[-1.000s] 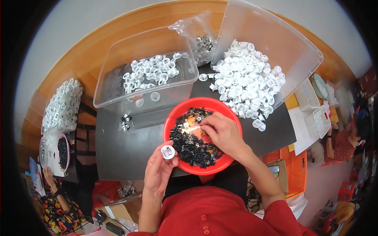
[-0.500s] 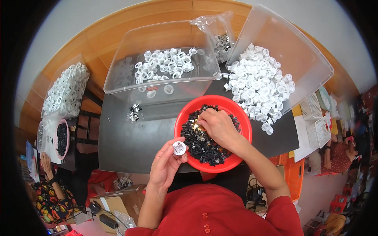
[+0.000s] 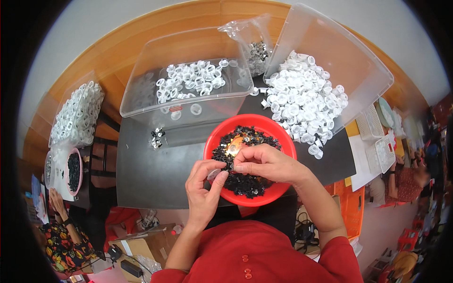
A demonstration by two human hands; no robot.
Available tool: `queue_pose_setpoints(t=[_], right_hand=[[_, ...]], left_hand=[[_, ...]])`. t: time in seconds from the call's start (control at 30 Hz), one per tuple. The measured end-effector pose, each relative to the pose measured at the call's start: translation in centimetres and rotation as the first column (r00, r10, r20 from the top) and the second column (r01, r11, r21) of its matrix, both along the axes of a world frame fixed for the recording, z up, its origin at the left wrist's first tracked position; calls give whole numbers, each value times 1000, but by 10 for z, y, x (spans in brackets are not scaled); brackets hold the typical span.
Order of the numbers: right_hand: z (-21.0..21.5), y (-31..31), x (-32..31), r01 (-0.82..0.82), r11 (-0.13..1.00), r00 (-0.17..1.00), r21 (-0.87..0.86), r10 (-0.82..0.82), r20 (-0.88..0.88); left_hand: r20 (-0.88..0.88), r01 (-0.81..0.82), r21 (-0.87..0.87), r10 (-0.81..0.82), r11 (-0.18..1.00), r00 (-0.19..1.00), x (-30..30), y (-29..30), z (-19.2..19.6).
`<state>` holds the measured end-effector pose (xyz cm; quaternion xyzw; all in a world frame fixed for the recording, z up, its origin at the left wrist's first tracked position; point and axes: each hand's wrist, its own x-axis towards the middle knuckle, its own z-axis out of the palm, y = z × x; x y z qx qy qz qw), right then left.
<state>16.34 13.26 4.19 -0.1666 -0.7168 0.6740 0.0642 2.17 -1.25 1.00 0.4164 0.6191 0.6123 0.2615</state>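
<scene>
My left hand point(image 3: 203, 188) pinches a white round plastic part point(image 3: 213, 174) over the near left rim of a red basin point(image 3: 289, 150). Small black pieces point(image 3: 246, 185) fill much of the basin, with shiny bits among them. Above them my right hand point(image 3: 269, 162) is closed, thumb and finger pressed together close to the white part. Whatever sits in that pinch is too small to make out. The fingertips of both hands nearly meet.
A clear bin point(image 3: 137, 109) with white round parts lies at the back left. Another clear bin point(image 3: 373, 96) spills a heap of white parts point(image 3: 302, 101) at the right. A small pile of black and metal bits point(image 3: 157, 137) rests on the dark table point(image 3: 151, 174). Other people sit at both sides.
My right hand has come up from the black pieces toward the left hand. The left hand has turned the white part, now seen more edge-on.
</scene>
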Motion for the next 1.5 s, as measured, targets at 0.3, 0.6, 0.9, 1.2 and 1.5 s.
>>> queue_pose_setpoints(t=[0.3,0.6,0.9,1.2,1.5], right_hand=[[-12,-20,-9,213,951,960,-225,-246,-133],[-17,-47,-3,453,885,881,104,-427,-204],[-13,-47,3,551,775,827,311,-457,-327],[-17,-45,16,446,591,893,672,-241,-380],[-11,-39,22,377,393,925,838,-108,-365]], left_hand=[[-125,-33,25,36,999,991,11,4,-4],[204,-12,28,6,1000,979,17,6,-11],[781,242,40,-181,969,597,16,5,8],[846,300,94,-236,949,479,11,5,-4],[714,355,67,-294,932,635,17,6,-4]])
